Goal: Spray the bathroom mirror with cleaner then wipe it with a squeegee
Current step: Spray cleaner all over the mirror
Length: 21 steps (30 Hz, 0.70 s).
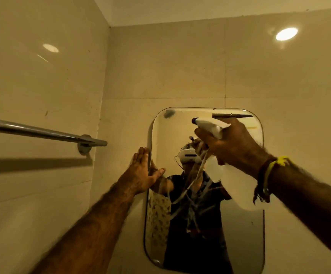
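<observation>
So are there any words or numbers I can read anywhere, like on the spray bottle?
None can be read.
Spray bottle: clear and plain, no label showing; the right hand covers its neck.
Mirror: no print on the glass; its reflection shows no text.
Wristbands: no writing to be seen.
Wall tiles and towel bar: no signs.
</observation>
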Available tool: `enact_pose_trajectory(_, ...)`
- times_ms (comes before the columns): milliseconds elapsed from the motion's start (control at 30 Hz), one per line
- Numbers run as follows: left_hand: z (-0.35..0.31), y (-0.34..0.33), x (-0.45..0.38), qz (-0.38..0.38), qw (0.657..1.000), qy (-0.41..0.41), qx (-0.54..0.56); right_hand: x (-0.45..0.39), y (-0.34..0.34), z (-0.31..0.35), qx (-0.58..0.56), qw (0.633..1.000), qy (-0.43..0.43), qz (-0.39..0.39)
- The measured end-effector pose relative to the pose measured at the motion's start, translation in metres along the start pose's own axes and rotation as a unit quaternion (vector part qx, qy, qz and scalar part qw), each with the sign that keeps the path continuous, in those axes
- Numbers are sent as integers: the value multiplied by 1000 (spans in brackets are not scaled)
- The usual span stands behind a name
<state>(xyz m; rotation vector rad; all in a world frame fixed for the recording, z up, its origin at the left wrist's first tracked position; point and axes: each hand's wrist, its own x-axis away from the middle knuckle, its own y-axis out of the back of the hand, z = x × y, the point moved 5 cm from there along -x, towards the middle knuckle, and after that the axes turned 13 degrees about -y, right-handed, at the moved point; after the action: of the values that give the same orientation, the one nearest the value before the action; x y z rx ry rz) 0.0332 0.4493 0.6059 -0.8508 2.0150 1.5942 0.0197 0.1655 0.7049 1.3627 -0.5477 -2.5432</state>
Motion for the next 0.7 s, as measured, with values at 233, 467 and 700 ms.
enact_pose_trajectory(233,-9,6,-1,34,998,35,-37,-1,40,-16,-36,996,-54,-59)
enact_pose_trajectory(467,-22,4,-9,62,994,74,-59,14,91,-39,-13,989,-67,-129)
enact_pose_trajectory(700,-18,3,-4,42,996,65,-42,28,128,-73,-38,972,-138,-186)
